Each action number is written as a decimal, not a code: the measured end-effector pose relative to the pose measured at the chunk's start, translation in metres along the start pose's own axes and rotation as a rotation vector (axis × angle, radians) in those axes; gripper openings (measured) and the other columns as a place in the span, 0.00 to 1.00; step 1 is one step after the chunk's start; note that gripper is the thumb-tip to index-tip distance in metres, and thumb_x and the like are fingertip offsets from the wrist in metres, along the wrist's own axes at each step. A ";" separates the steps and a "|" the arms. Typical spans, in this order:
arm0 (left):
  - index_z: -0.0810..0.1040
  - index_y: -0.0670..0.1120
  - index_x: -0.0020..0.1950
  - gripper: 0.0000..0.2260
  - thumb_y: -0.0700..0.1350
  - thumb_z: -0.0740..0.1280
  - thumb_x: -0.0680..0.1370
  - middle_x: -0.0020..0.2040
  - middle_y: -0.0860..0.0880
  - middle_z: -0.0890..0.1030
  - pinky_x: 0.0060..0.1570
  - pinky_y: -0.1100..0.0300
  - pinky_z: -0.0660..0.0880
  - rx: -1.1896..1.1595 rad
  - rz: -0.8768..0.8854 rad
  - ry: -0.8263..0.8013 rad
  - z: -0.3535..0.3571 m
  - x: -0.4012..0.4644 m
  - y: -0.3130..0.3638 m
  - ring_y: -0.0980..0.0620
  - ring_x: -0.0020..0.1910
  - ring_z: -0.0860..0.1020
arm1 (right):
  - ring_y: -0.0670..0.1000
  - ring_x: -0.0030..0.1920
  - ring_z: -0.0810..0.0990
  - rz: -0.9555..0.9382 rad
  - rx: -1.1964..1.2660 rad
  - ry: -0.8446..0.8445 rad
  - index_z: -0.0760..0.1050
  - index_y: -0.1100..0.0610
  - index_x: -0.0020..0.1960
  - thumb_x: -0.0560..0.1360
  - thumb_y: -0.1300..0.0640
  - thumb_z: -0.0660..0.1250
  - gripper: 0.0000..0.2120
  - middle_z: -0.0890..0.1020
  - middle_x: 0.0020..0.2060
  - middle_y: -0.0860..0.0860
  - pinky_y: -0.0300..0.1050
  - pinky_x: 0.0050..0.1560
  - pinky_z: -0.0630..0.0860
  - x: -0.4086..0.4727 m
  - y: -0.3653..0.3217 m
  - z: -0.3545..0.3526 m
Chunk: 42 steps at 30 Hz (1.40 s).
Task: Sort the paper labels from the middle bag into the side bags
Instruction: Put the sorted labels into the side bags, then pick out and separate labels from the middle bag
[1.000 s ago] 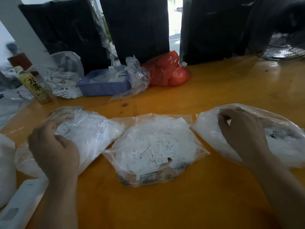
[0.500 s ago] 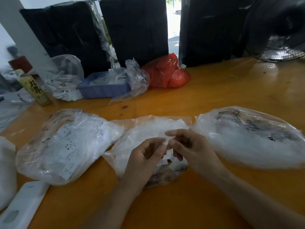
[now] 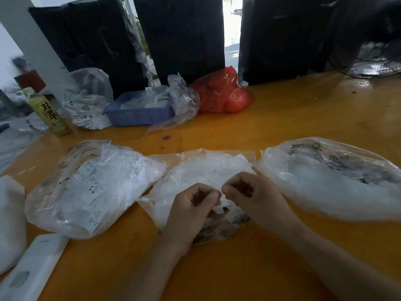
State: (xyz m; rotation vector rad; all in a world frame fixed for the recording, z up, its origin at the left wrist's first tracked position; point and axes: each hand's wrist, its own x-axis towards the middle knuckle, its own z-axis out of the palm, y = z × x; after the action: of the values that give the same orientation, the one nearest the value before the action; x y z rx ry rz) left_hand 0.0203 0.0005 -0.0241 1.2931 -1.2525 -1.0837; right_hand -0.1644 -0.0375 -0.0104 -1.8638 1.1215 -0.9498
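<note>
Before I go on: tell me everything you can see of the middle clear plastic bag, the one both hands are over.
The middle clear plastic bag lies flat on the orange tabletop between two fuller clear bags. It is thin, crinkled film, with dark print near its front edge, and holds a loose heap of small white paper labels. The left hand and right hand rest on its near half, fingers curled together; whether they pinch labels is unclear.

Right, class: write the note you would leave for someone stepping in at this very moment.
Left hand and right hand: both over the middle bag, fingers curled, pinching at white paper labels.
Left bag and right bag lie either side, each already holding white paper.
Done: some sorting, by the look of the side bags.
Left: middle bag looks far from empty; carry on moving labels out.
</note>
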 end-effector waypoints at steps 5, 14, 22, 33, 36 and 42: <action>0.85 0.52 0.46 0.03 0.49 0.72 0.78 0.49 0.45 0.87 0.39 0.59 0.81 -0.191 -0.050 0.063 -0.004 0.001 0.004 0.48 0.52 0.87 | 0.48 0.29 0.73 -0.019 -0.055 -0.016 0.80 0.45 0.46 0.80 0.45 0.66 0.08 0.81 0.35 0.48 0.42 0.29 0.68 -0.002 -0.001 0.004; 0.87 0.57 0.56 0.07 0.52 0.77 0.77 0.53 0.49 0.88 0.39 0.60 0.84 -0.178 -0.078 -0.023 -0.004 0.000 0.007 0.50 0.54 0.87 | 0.41 0.38 0.78 -0.037 -0.251 0.022 0.81 0.48 0.48 0.80 0.44 0.65 0.10 0.80 0.34 0.41 0.34 0.33 0.72 -0.002 -0.002 0.008; 0.84 0.45 0.52 0.11 0.46 0.76 0.72 0.53 0.45 0.89 0.31 0.65 0.80 -0.361 -0.146 0.198 -0.012 0.008 0.001 0.47 0.52 0.88 | 0.40 0.40 0.75 -0.150 -0.513 0.086 0.82 0.50 0.56 0.82 0.52 0.66 0.07 0.81 0.46 0.41 0.34 0.42 0.73 0.006 0.008 0.004; 0.84 0.39 0.57 0.20 0.42 0.78 0.67 0.52 0.38 0.88 0.45 0.63 0.84 -0.556 -0.155 0.231 -0.013 0.010 0.000 0.43 0.52 0.89 | 0.50 0.57 0.74 -0.140 -0.782 -0.090 0.79 0.46 0.65 0.82 0.44 0.62 0.15 0.74 0.59 0.48 0.47 0.52 0.78 0.006 0.011 0.013; 0.89 0.42 0.51 0.13 0.43 0.79 0.67 0.51 0.38 0.88 0.47 0.63 0.84 -0.545 -0.161 0.240 -0.012 0.010 -0.003 0.43 0.51 0.88 | 0.46 0.45 0.73 -0.160 -0.712 -0.042 0.84 0.48 0.57 0.81 0.48 0.65 0.10 0.77 0.49 0.47 0.42 0.46 0.74 0.005 0.012 0.014; 0.88 0.41 0.51 0.12 0.43 0.78 0.70 0.52 0.37 0.88 0.48 0.61 0.84 -0.568 -0.177 0.223 -0.013 0.010 -0.003 0.42 0.53 0.88 | 0.44 0.32 0.79 -0.053 -0.414 0.090 0.79 0.42 0.48 0.80 0.51 0.68 0.04 0.78 0.30 0.39 0.33 0.30 0.74 0.004 0.008 0.011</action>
State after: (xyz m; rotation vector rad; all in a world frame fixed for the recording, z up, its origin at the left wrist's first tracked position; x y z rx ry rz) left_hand 0.0338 -0.0087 -0.0255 1.0556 -0.6052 -1.2649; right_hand -0.1563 -0.0418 -0.0211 -2.2047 1.4131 -0.8861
